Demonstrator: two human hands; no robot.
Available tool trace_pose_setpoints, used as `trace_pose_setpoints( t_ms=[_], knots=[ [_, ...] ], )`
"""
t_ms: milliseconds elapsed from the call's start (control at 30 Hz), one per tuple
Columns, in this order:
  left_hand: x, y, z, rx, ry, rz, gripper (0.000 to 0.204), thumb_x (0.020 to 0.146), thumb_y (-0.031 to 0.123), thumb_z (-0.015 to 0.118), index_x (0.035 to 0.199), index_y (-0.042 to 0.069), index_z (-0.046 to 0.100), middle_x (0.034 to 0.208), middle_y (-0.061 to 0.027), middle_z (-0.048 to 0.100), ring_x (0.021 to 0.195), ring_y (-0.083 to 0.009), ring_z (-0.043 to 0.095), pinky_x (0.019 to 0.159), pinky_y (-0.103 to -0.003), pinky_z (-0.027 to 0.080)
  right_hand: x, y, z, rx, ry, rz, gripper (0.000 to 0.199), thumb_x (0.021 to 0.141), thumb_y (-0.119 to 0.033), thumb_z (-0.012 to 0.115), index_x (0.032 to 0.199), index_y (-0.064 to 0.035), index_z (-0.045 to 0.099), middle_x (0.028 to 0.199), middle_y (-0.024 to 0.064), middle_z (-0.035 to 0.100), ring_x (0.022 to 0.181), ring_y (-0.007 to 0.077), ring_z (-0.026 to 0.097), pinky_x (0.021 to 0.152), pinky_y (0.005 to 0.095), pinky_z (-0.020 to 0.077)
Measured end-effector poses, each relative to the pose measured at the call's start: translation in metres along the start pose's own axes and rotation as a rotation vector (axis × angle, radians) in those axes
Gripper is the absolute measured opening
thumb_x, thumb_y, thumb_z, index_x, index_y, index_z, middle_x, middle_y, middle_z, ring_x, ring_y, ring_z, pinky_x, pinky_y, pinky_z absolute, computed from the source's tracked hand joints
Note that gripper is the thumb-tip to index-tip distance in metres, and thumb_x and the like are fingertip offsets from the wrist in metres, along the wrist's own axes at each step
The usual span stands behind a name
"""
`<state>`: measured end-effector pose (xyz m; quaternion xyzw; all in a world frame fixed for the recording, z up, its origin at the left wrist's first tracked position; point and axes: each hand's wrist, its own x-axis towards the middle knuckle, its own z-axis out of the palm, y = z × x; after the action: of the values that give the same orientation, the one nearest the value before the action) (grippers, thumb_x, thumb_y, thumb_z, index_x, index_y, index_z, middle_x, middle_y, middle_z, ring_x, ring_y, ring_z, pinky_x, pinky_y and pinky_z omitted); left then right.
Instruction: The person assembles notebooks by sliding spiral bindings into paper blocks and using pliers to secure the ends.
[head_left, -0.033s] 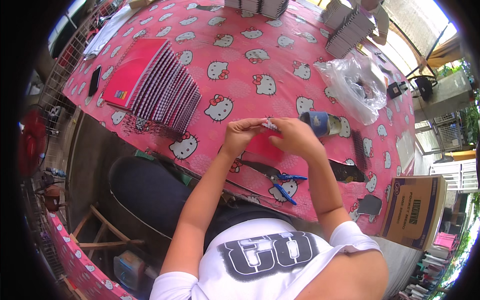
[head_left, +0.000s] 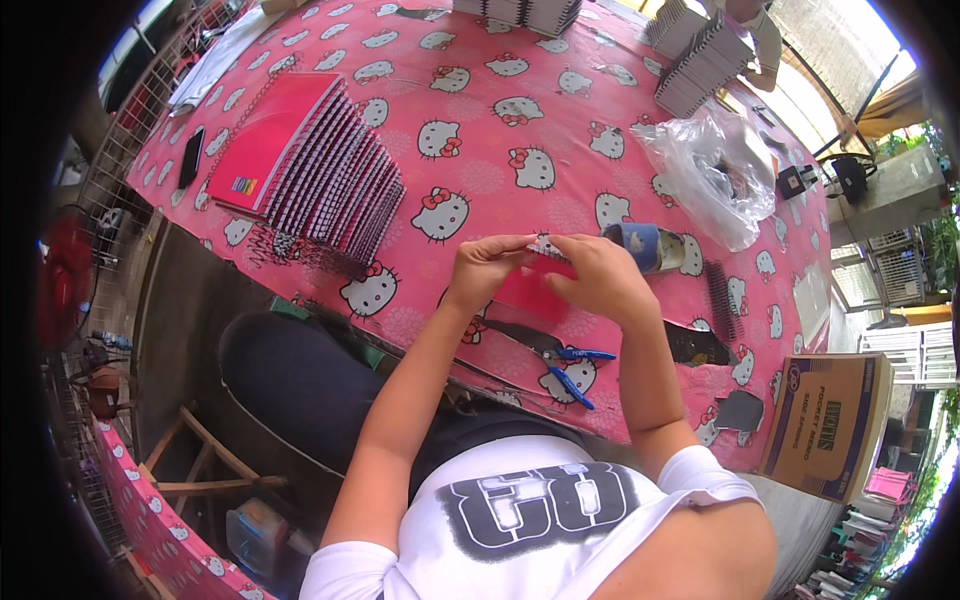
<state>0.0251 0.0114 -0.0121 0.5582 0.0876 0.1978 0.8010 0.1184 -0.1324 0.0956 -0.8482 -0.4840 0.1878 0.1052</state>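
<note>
At the near edge of a pink, cat-patterned counter [head_left: 520, 70], a person's left hand [head_left: 487, 265] and right hand [head_left: 600, 280] meet over a small red notebook [head_left: 528, 293], fingertips of both pinched narrowly on its far edge, where a pale wire spiral binding [head_left: 545, 243] shows between them. Each hand's grip is closed on the notebook, which is lifted slightly and sits just in from the counter's near edge. Nothing visible has shifted between the two views, taken at the same instant, so the hands appear mid-adjustment at the binding rather than finished with it. Blue-handled pliers [head_left: 570, 370] lie untouched on the counter just nearer the person than the notebook. A fanned stack of red spiral notebooks [head_left: 310, 165] rests toward the left edge, a blue roll [head_left: 640, 245] lies just beside the right hand, and a clear plastic bag [head_left: 710, 170] sits toward the far right. More stacked notebooks [head_left: 700, 60] line the far edge.
</note>
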Motion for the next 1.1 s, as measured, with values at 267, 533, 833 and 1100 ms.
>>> trace_pose_setpoints(
  t_ms=[267,533,833,1100],
  knots=[
    [-0.002,-0.001,-0.004,-0.035,-0.052,-0.019,0.022,0.082,-0.008,0.068,0.101,0.002,0.071,0.098,-0.0044,0.069,0.093,-0.0097,0.063,0.086,-0.024,0.051,-0.041,-0.008,0.007,0.116,0.563,-0.107,0.042,0.077,-0.022,0.073,0.11,-0.0008,0.057,0.113,0.0175,0.058,0.107,0.0337,0.055,0.09,0.0408,0.0463],
    [0.001,-0.007,0.016,-0.178,-0.073,0.031,0.02,0.086,-0.002,0.068,0.103,0.007,0.061,0.098,-0.001,0.062,0.095,-0.0093,0.058,0.087,-0.024,0.046,-0.138,0.011,0.117,0.085,0.35,0.057,0.057,0.075,-0.03,0.074,0.12,-0.0024,0.053,0.122,0.0171,0.051,0.119,0.0381,0.046,0.101,0.048,0.0352],
    [-0.006,0.019,0.04,0.005,0.215,0.252,0.013,0.086,0.002,0.069,0.093,0.003,0.059,0.093,-0.0042,0.062,0.084,-0.0085,0.06,0.077,-0.022,0.049,-0.136,0.006,0.115,0.26,0.487,0.141,0.045,0.081,-0.022,0.069,0.12,-0.0017,0.055,0.11,0.0166,0.054,0.105,0.0334,0.051,0.091,0.0434,0.0407],
    [-0.014,0.047,0.038,0.528,0.324,0.736,0.018,0.078,0.003,0.077,0.085,0.003,0.061,0.089,-0.0104,0.068,0.081,-0.0156,0.064,0.072,-0.029,0.049,-0.098,-0.033,0.034,0.375,0.807,-0.013,0.041,0.08,-0.019,0.07,0.115,-0.0013,0.058,0.105,0.0173,0.058,0.099,0.0341,0.055,0.087,0.0412,0.0439]
  ],
)
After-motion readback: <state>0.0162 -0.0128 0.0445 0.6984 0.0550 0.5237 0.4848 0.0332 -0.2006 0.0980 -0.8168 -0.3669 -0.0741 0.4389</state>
